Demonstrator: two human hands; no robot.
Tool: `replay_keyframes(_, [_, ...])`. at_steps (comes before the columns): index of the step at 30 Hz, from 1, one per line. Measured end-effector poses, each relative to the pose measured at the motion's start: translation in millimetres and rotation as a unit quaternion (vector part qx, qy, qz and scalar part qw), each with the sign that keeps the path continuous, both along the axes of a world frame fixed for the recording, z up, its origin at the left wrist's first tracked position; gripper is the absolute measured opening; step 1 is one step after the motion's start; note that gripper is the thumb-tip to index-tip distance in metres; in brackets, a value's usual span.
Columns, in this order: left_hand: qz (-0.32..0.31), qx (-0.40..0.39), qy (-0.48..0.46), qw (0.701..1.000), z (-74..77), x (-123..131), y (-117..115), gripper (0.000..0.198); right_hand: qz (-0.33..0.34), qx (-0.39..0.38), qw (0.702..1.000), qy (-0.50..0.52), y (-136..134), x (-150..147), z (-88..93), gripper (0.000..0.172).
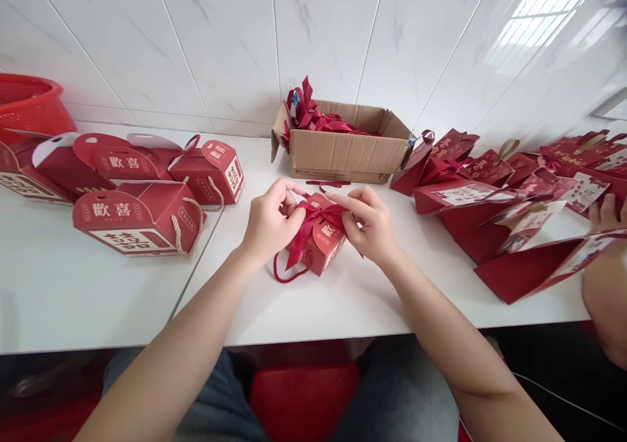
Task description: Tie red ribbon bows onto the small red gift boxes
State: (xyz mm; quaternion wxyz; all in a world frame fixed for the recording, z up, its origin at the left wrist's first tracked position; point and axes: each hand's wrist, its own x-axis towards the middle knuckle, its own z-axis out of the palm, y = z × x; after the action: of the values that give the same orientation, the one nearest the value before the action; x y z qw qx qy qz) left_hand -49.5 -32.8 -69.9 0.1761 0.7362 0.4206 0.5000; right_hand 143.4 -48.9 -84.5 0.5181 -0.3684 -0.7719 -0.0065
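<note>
A small red gift box [321, 259] with pale printed characters sits on the white table in front of me. Across its top lies a dark red satin ribbon bow [309, 230], its tail hanging over the near side. My left hand [275, 219] pinches the bow's left loop between thumb and fingers. On the other side my right hand [368, 223] has its fingers closed on the right part of the ribbon, with the index finger stretched toward the box's top. A twisted red cord handle [289, 279] droops from the box's left side.
Behind the box stands an open cardboard carton [347, 151] holding red ribbons. Several red gift boxes [132, 217] are at the left, near a red plastic basin [34, 106]. Red gift bags [455, 194] crowd the right, where another person's hand [607, 213] touches one.
</note>
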Motion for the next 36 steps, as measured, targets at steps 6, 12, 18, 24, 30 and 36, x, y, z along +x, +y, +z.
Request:
replay_keyframes(6, [0.000, -0.015, -0.011, 1.000, 0.9, -0.3, 1.3, 0.019, 0.031, -0.034, 0.994, -0.102, -1.0, 7.7, 1.7, 0.047])
replay_keyframes(12, [-0.005, -0.017, -0.006, 1.000, -0.8, -1.6, 3.1, 0.019, 0.016, -0.072, 0.985, -0.156, -6.4, 6.6, 2.8, 0.049])
replay_keyframes(18, [-0.005, -0.010, 0.003, 1.000, -0.2, -2.9, 3.4, 0.018, 0.030, -0.073, 0.981, -0.177, -4.8, 7.5, 3.5, 0.046])
replay_keyframes(24, [0.005, -0.014, 0.015, 1.000, 0.3, -4.6, 4.0, 0.019, 0.033, -0.070, 0.981, -0.180, -5.3, 7.7, 6.7, 0.044])
replay_keyframes(30, [0.008, -0.009, 0.022, 1.000, -0.9, -5.3, 4.5, 0.019, 0.030, -0.089, 0.978, -0.184, -5.6, 7.2, 6.9, 0.043])
replay_keyframes(36, [0.015, -0.015, 0.004, 1.000, -1.7, -2.6, 4.2, 0.021, 0.034, -0.089, 0.978, -0.184, -5.2, 6.7, 5.6, 0.042])
